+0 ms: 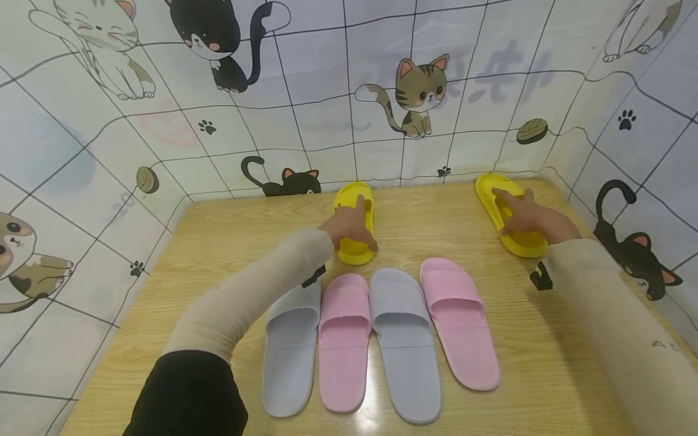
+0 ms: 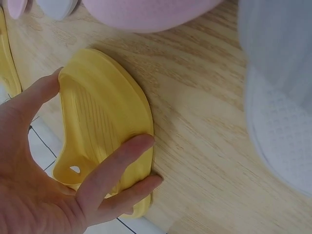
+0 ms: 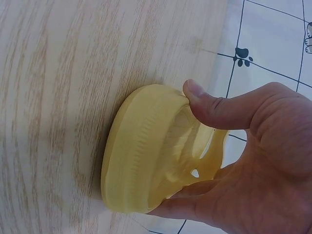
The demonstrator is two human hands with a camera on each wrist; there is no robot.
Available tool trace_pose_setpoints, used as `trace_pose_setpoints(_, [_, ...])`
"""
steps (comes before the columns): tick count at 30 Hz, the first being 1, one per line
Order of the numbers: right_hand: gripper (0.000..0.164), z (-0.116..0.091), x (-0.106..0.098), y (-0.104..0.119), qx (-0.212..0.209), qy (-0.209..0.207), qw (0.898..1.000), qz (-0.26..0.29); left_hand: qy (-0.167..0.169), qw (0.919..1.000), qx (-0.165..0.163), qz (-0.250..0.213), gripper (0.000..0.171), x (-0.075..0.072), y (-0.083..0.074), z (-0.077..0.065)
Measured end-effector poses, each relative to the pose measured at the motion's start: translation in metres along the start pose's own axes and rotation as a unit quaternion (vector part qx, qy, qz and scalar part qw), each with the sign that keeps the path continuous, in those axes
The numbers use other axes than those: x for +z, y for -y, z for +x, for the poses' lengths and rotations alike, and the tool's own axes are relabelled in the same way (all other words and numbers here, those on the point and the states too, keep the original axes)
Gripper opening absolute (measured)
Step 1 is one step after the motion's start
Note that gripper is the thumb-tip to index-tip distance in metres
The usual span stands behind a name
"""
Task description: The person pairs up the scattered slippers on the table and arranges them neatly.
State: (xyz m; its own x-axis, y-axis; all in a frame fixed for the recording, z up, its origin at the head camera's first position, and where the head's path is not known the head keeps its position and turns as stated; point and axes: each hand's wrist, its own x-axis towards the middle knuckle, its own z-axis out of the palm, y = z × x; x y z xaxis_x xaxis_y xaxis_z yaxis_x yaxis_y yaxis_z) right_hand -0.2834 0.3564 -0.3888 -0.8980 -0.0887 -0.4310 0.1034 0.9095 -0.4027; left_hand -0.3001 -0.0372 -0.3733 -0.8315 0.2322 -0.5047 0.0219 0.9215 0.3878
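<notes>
My left hand (image 1: 349, 225) reaches over a yellow slipper (image 1: 357, 254) near the back wall. In the left wrist view, the thumb is at one edge of that slipper (image 2: 109, 83) and the fingers lie along the opposite edge, spanning its width. At the back right, my right hand (image 1: 531, 218) spans another yellow slipper (image 1: 525, 247). The right wrist view has the thumb on one side of this slipper (image 3: 127, 151) and fingers at the other, their tips partly hidden. Both slippers rest on the wooden surface, apart from each other.
In front lie a left grey slipper (image 1: 289, 357), a pink slipper (image 1: 342, 363), another grey slipper (image 1: 409, 369) and a slanted pink slipper (image 1: 463, 339), side by side on the wooden table (image 1: 551, 357). A cat-patterned cloth wall (image 1: 327, 127) borders the back and sides.
</notes>
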Motion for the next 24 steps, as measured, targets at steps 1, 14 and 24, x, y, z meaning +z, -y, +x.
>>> trace_pose_setpoints(1, [0.103, 0.0, 0.0, 0.0, 0.001, 0.001, 1.0, 0.001, 0.0, 1.0, 0.001, 0.001, 0.135, 0.0, -0.001, 0.001])
trace_pose_setpoints(14, [0.103, 0.001, 0.001, 0.0, 0.013, 0.003, 1.0, 0.006, 0.007, 0.9999, 0.009, 0.01, 0.136, 0.003, -0.01, 0.006])
trace_pose_setpoints(24, [0.103, -0.001, 0.0, 0.0, 0.0, -0.003, 1.0, -0.005, 0.003, 0.9991, 0.014, 0.039, 0.135, 0.003, -0.018, 0.004])
